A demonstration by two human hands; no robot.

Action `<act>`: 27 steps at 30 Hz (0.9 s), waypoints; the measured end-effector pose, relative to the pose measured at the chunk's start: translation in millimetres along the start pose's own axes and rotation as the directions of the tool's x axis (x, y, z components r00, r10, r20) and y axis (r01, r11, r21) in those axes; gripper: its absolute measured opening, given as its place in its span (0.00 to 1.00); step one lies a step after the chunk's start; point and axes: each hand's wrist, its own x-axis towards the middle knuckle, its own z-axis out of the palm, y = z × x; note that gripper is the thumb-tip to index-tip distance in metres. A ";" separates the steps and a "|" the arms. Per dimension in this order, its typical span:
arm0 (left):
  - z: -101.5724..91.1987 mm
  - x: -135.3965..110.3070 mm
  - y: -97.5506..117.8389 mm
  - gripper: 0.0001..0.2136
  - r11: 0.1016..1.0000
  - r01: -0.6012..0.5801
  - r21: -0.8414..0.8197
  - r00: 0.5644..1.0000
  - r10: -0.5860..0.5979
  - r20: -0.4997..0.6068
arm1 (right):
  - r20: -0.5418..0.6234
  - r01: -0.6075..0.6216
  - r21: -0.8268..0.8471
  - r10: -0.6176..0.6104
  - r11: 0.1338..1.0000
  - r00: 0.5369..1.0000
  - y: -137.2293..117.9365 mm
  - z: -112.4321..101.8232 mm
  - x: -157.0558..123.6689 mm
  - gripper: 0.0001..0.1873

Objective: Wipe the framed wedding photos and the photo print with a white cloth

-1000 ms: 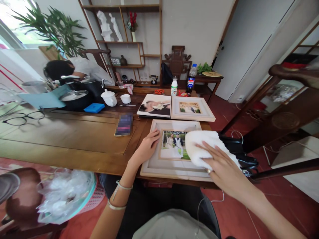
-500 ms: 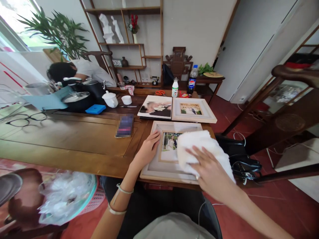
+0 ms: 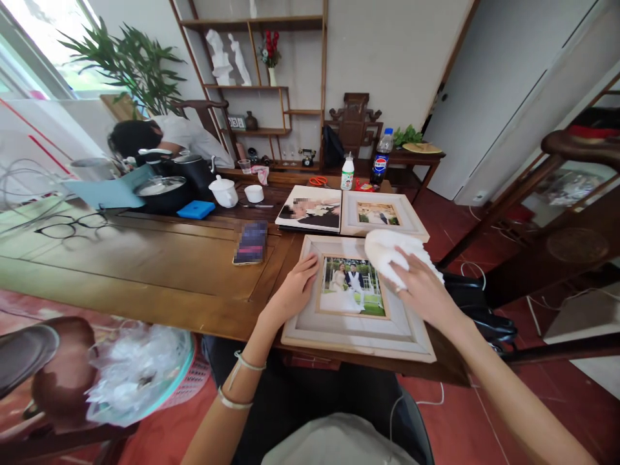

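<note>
Near the table's front edge lies a light wooden picture frame (image 3: 358, 336) with a photo (image 3: 352, 287) of two people in wedding clothes. My left hand (image 3: 296, 284) is closed over the frame's left side, fingertips on its inner border. A folded white towel (image 3: 387, 248) is under my right hand (image 3: 419, 287), whose fingers press into it at the frame's upper right corner. The towel overhangs the frame's right side and hides that corner. Just behind stand a second framed photo (image 3: 351, 226) and, to its left, a photo panel (image 3: 310, 210), both lying flat.
Left of the frame lies a phone (image 3: 250, 242). Farther back are a white teapot (image 3: 223, 192), a blue box (image 3: 196, 209), black pots (image 3: 162, 190), orange scissors (image 3: 318, 181), a white bottle (image 3: 347, 173) and a cola bottle (image 3: 382, 158). A person (image 3: 188, 135) bends down at the far left.
My right hand has pushed the towel up and away, from the frame's right middle to its upper right corner, uncovering the photo. My left hand stays on the frame.
</note>
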 end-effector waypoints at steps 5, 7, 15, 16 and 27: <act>-0.4 0.0 0.4 0.19 1.000 -0.014 0.003 1.000 0.014 -0.010 | -0.004 -0.008 -0.075 0.007 0.997 1.000 2.6 10.2 27.1 0.24; -0.7 0.3 1.4 0.19 1.000 -0.002 0.006 1.000 0.002 -0.006 | 0.053 0.052 -0.054 -0.049 0.997 0.997 -18.9 10.8 23.6 0.28; 0.6 -0.1 0.1 0.20 1.000 -0.009 -0.020 1.000 0.008 -0.020 | 0.275 0.173 0.286 -0.254 0.942 0.927 -104.8 -38.9 -45.6 0.29; 0.6 -0.3 -0.5 0.20 1.000 -0.015 -0.023 1.000 0.014 -0.020 | 0.280 0.185 0.314 -0.277 0.931 0.919 -108.1 -44.2 -51.0 0.29; -3.6 -0.5 1.7 0.19 1.000 -0.010 -0.019 1.000 0.010 0.006 | 0.060 0.024 -0.026 -0.022 0.999 0.998 -24.8 -0.7 -4.1 0.28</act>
